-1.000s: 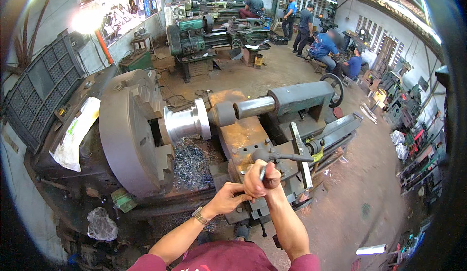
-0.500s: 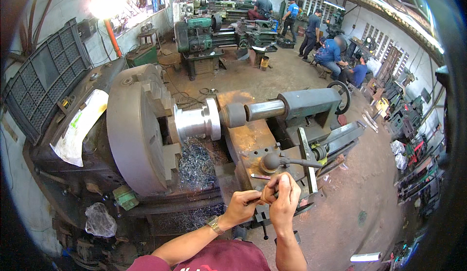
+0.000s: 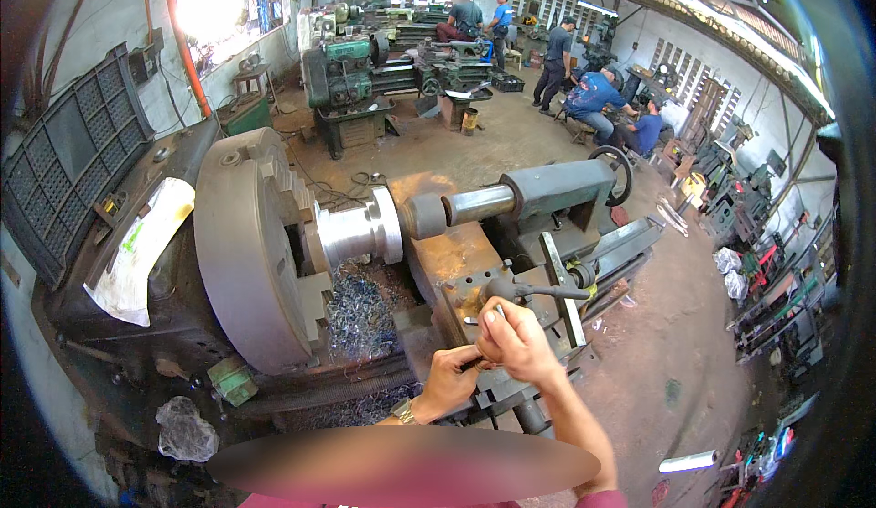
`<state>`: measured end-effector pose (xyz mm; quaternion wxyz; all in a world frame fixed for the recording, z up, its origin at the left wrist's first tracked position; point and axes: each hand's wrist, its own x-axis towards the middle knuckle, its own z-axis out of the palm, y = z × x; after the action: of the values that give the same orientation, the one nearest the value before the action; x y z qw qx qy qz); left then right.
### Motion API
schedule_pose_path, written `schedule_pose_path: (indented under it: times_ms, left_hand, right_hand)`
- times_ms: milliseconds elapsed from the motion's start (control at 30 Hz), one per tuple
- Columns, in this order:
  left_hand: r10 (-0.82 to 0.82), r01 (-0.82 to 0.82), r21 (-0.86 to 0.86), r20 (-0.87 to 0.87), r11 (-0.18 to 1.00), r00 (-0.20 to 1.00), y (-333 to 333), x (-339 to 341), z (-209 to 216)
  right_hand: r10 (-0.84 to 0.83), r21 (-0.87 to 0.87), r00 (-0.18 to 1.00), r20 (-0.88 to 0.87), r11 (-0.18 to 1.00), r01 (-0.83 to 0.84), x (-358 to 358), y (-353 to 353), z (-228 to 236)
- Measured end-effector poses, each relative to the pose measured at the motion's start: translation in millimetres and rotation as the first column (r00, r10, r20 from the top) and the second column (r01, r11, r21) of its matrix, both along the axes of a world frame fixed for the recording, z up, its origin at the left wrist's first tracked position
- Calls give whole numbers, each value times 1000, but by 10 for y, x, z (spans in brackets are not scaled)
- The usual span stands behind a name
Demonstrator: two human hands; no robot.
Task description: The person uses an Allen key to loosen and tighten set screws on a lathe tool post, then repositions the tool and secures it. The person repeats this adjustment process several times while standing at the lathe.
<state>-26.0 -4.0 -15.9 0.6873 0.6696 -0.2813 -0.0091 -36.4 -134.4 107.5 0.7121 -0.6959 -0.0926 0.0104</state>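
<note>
My left hand [image 3: 451, 382], with a watch [image 3: 402, 410] at its wrist, is closed on a small dark thing mostly hidden between the fingers. Against it, on the right, my right hand [image 3: 518, 346] is a closed fist. A short grey tip shows above its thumb, too little to name. Both hands are over the carriage of a large lathe, beside the round knob and tool post lever [image 3: 547, 291]. A small pale piece [image 3: 471, 320] lies on the carriage by my right fingers. Farther off, a shiny spool-shaped metal workpiece [image 3: 356, 233] sits between chuck [image 3: 251, 253] and tailstock [image 3: 566, 187].
Metal shavings [image 3: 360, 312] lie heaped beneath the workpiece. A stained white sheet [image 3: 141, 253] covers part of the headstock. A green block [image 3: 234, 380] and a clear plastic bag [image 3: 187, 429] are at the lower left. Several people and another lathe [image 3: 347, 84] are farther back.
My right hand has turned over and moved up and left, closer to the tool post knob. The left hand stays next to it. The whole view has shifted slightly.
</note>
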Motion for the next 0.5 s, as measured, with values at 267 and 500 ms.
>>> schedule_pose_path:
  times_ms: [267,500]
  left_hand:
    - [111,-108,-38,97,993,989,-53,-24,45]
    - [228,-243,0,343,970,911,-114,-100,-185]
  right_hand:
    - [-323,-621,891,319,639,454,-51,122,213]
    - [-583,-557,605,543,290,778,-132,662,44]
